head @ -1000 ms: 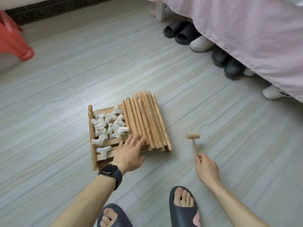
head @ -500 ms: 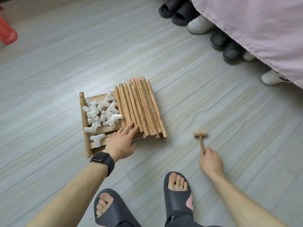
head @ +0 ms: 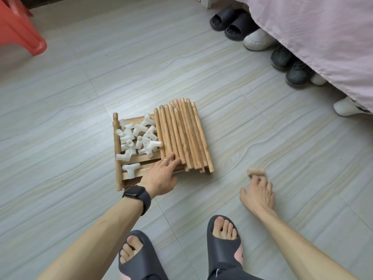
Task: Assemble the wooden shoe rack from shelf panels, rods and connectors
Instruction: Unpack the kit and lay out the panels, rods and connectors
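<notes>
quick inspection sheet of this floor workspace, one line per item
surface: grey tiled floor
job's things: rods and white connectors piled on shelf panels; mallet on floor to their right
clutter: nothing seen
hands: left hand flat on rod ends; right hand over mallet handle, grip unclear
cables: nothing seen
surroundings: red stool far left; shoes under pink bedspread far right

I'm looking down into a bedroom in someone's home: a pink bedsheet (head: 323, 37) hangs at the upper right of the frame with black slippers (head: 223, 20) and sneakers (head: 298, 73) tucked under it. A red plastic stool (head: 20, 31) stands upper left on the pale tiled floor (head: 80, 98).
</notes>
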`<action>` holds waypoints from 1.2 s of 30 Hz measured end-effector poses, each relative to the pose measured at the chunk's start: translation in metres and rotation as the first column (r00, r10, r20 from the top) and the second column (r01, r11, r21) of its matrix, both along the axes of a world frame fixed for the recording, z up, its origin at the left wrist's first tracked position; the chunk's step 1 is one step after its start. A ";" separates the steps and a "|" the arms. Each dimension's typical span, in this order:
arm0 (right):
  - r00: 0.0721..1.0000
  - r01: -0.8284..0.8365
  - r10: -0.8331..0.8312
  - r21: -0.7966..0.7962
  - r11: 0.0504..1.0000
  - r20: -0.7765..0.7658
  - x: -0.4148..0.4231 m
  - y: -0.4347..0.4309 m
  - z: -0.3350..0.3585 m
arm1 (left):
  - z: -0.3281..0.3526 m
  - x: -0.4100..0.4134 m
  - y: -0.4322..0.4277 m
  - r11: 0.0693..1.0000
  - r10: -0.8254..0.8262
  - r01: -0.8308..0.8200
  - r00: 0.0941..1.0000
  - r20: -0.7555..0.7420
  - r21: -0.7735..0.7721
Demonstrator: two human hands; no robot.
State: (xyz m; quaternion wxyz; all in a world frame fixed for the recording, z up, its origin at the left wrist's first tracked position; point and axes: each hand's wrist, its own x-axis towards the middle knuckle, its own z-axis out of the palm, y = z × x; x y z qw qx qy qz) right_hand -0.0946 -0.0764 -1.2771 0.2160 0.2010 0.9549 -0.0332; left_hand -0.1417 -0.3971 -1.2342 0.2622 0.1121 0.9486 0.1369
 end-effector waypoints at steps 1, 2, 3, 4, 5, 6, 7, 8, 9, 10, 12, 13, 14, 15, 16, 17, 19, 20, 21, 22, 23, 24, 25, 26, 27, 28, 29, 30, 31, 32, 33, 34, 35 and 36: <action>0.997 -0.044 0.041 -0.045 0.998 -0.069 -0.012 -0.012 0.007 | 0.002 -0.001 -0.003 0.999 0.018 -0.017 1.000 -0.021 0.031; 0.987 -0.093 0.079 -0.100 0.991 -0.138 -0.024 -0.027 0.014 | 0.005 -0.002 -0.008 0.997 0.047 -0.044 0.998 -0.042 0.060; 0.973 -0.143 0.109 -0.161 0.977 -0.203 -0.037 -0.043 0.023 | 0.007 -0.003 -0.015 0.993 0.083 -0.078 0.995 -0.062 0.087; 0.956 -0.192 0.131 -0.225 0.955 -0.261 -0.050 -0.060 0.031 | 0.008 -0.004 -0.023 0.987 0.125 -0.116 0.989 -0.082 0.111; 0.938 -0.243 0.152 -0.281 0.928 -0.311 -0.063 -0.078 0.040 | 0.010 -0.005 -0.033 0.979 0.172 -0.159 0.980 -0.101 0.127; 0.918 -0.299 0.179 -0.319 0.899 -0.353 -0.075 -0.097 0.048 | 0.010 -0.005 -0.043 0.969 0.223 -0.208 0.968 -0.118 0.131; 0.897 -0.356 0.216 -0.341 0.870 -0.384 -0.085 -0.115 0.056 | 0.011 -0.006 -0.054 0.958 0.275 -0.259 0.952 -0.135 0.125; 0.877 -0.413 0.260 -0.354 0.840 -0.405 -0.095 -0.132 0.062 | 0.010 -0.005 -0.065 0.943 0.328 -0.312 0.933 -0.150 0.116; 0.855 -0.468 0.308 -0.364 0.806 -0.418 -0.104 -0.149 0.066 | 0.009 -0.005 -0.077 0.926 0.375 -0.361 0.913 -0.159 0.108; 0.833 -0.516 0.352 -0.371 0.772 -0.427 -0.112 -0.164 0.068 | 0.008 -0.004 -0.088 0.913 0.408 -0.397 0.898 -0.161 0.098; 0.801 -0.578 0.421 -0.366 0.729 -0.426 -0.126 -0.189 0.066 | 0.003 -0.002 -0.107 0.896 0.444 -0.439 0.881 -0.163 0.068; 0.803 -0.580 0.443 -0.349 0.736 -0.400 -0.131 -0.198 0.062 | -0.001 -0.001 -0.114 0.888 0.460 -0.458 0.872 -0.168 0.053; 0.825 -0.554 0.450 -0.328 0.765 -0.343 -0.137 -0.205 0.056 | -0.006 0.000 -0.120 0.878 0.477 -0.478 0.861 -0.175 0.042; 0.862 -0.502 0.440 -0.312 0.807 -0.250 -0.142 -0.209 0.050 | -0.011 0.001 -0.123 0.866 0.497 -0.499 0.850 -0.177 0.036; 0.898 -0.441 0.418 -0.299 0.846 -0.140 -0.146 -0.210 0.044 | -0.016 0.001 -0.125 0.854 0.518 -0.520 0.840 -0.163 0.038; 0.917 -0.392 0.397 -0.286 0.874 -0.044 -0.149 -0.209 0.037 | -0.021 0.001 -0.125 0.840 0.541 -0.540 0.830 -0.132 0.050; 0.916 -0.377 0.399 -0.255 0.890 0.037 -0.148 -0.205 0.025 | -0.030 0.002 -0.120 0.812 0.582 -0.576 0.811 -0.066 0.093; 0.911 -0.393 0.411 -0.238 0.888 0.028 -0.145 -0.203 0.020 | -0.034 0.002 -0.117 0.799 0.599 -0.591 0.799 -0.053 0.116; 0.910 -0.405 0.415 -0.218 0.888 0.002 -0.142 -0.202 0.017 | -0.037 0.002 -0.113 0.786 0.614 -0.604 0.788 -0.054 0.132; 0.912 -0.407 0.410 -0.194 0.893 -0.027 -0.139 -0.204 0.016 | -0.039 0.002 -0.109 0.775 0.628 -0.617 0.775 -0.061 0.140; 0.916 -0.401 0.399 -0.171 0.900 -0.049 -0.137 -0.206 0.016 | -0.041 0.002 -0.105 0.763 0.643 -0.631 0.763 -0.068 0.142; 0.920 -0.391 0.387 -0.153 0.908 -0.058 -0.137 -0.210 0.018 | -0.042 0.002 -0.102 0.755 0.653 -0.641 0.753 -0.075 0.140; 0.928 -0.373 0.369 -0.148 0.916 -0.052 -0.139 -0.213 0.020 | -0.042 0.002 -0.099 0.752 0.658 -0.646 0.749 -0.079 0.134; 0.939 -0.344 0.342 -0.157 0.926 -0.037 -0.142 -0.216 0.023 | -0.042 0.002 -0.097 0.750 0.660 -0.649 0.747 -0.080 0.127; 0.952 -0.303 0.305 -0.176 0.937 -0.017 -0.146 -0.219 0.026 | -0.042 0.001 -0.096 0.747 0.664 -0.654 0.744 -0.075 0.124; 0.966 -0.254 0.259 -0.202 0.946 0.000 -0.150 -0.221 0.028 | -0.041 0.000 -0.096 0.741 0.669 -0.659 0.740 -0.064 0.126; 0.977 -0.205 0.213 -0.231 0.951 0.009 -0.153 -0.222 0.029 | -0.040 -0.001 -0.096 0.736 0.674 -0.664 0.737 -0.049 0.129; 0.984 -0.168 0.176 -0.253 0.953 0.008 -0.155 -0.223 0.030 | -0.039 -0.001 -0.096 0.732 0.678 -0.669 0.735 -0.032 0.132; 0.987 -0.156 0.162 -0.256 0.954 0.002 -0.156 -0.224 0.030 | -0.037 -0.003 -0.097 0.726 0.682 -0.674 0.731 -0.013 0.138; 0.985 -0.170 0.173 -0.241 0.955 -0.007 -0.155 -0.225 0.029 | -0.035 -0.004 -0.098 0.718 0.688 -0.681 0.725 0.001 0.144; 0.980 -0.197 0.198 -0.222 0.955 -0.016 -0.155 -0.225 0.029 | -0.033 -0.005 -0.099 0.711 0.695 -0.686 0.719 -0.001 0.152; 0.975 -0.220 0.220 -0.213 0.952 -0.024 -0.155 -0.225 0.028 | -0.030 -0.007 -0.100 0.714 0.693 -0.682 0.720 -0.028 0.158; 0.975 -0.222 0.221 -0.221 0.950 -0.028 -0.155 -0.222 0.027 | -0.028 -0.009 -0.101 0.732 0.678 -0.662 0.731 -0.079 0.159; 0.979 -0.203 0.203 -0.239 0.949 -0.025 -0.156 -0.219 0.028 | -0.026 -0.012 -0.101 0.762 0.647 -0.629 0.749 -0.142 0.153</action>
